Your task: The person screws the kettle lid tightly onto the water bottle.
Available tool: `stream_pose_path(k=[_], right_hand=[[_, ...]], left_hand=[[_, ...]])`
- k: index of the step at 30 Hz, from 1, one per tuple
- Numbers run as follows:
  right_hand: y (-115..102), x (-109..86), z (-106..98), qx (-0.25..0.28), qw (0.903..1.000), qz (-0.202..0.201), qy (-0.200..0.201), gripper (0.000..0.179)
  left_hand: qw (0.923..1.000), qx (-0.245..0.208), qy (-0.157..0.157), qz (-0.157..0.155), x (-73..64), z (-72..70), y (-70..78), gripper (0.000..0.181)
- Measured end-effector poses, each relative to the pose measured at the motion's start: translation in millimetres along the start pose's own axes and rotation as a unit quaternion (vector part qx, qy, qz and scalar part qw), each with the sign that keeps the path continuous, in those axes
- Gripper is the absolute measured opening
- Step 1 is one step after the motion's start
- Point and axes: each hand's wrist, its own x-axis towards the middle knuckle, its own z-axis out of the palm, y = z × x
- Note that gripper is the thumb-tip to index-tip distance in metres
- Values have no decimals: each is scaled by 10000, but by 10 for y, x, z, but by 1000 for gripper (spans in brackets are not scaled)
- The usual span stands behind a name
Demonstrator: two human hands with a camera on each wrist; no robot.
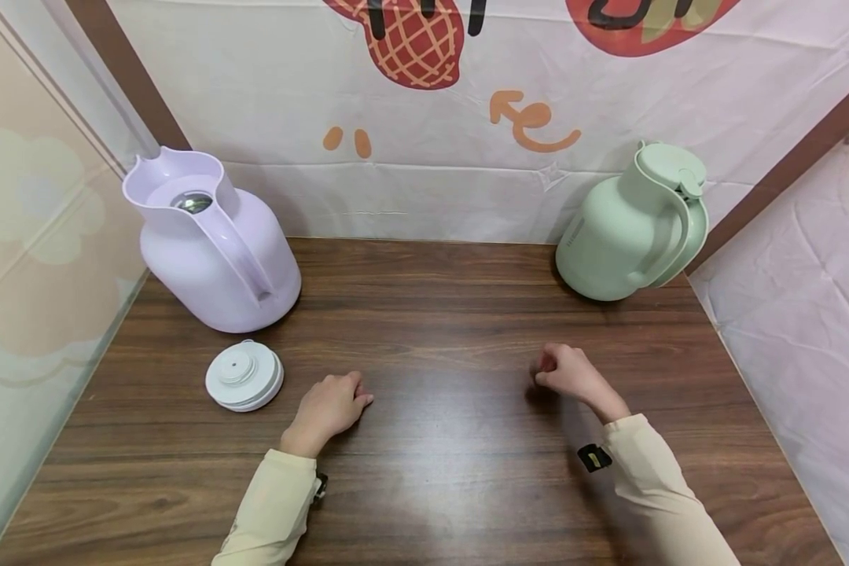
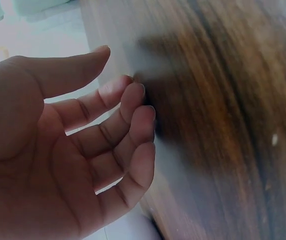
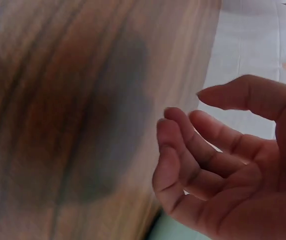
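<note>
My left hand (image 1: 330,405) is low over the table, its fingers loosely curled around nothing, as the left wrist view shows of the same hand (image 2: 83,130). To its left lies a round white lid (image 1: 243,376). Behind that lid stands a lilac thermos jug (image 1: 219,244), its mouth uncovered. My right hand (image 1: 573,373), also loosely curled with nothing in it, hovers over the right part of the table; its palm and bent fingers show in the right wrist view (image 3: 223,165). A green thermos jug (image 1: 626,228) with its lid on stands upright beyond it.
The brown wooden table (image 1: 424,314) meets a white printed cloth (image 1: 269,94) at the back. Another cloth (image 1: 799,314) borders the right side, and a patterned panel (image 1: 42,236) borders the left. Both jugs stand near the back corners.
</note>
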Motion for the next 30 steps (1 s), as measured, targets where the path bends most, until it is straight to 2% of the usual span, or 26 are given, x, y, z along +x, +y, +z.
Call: stream_pose_path(k=[5,7,10,13,19,25,27,30], right_hand=[[28,-7,116,-16,9996,47,-284,10],[44,-12,147,-19,9995,44,-323,11],[55,-17,173,-20,9995,2,-329,12],[51,-19,184,-11,9995,-43,-299,12],[47,-10,210,2,9996,-67,-292,14],[44,-7,212,55,9993,-73,-351,16],[45,-9,207,69,9993,-57,-364,17],[51,-10,204,65,9992,-63,-380,17]], left_hand=[[9998,-35,97,-198,23,-31,-15,25],[9991,-73,235,-333,34,-52,-28,23],[9966,-168,586,-552,47,-116,-39,21],[9908,-300,1086,-749,59,-194,-43,22],[9719,-619,2042,-990,79,-348,-57,37],[9430,-839,3064,-995,78,-508,-97,37],[9367,-859,3247,-989,73,-567,-108,36],[9330,-872,3334,-1042,69,-651,-123,36]])
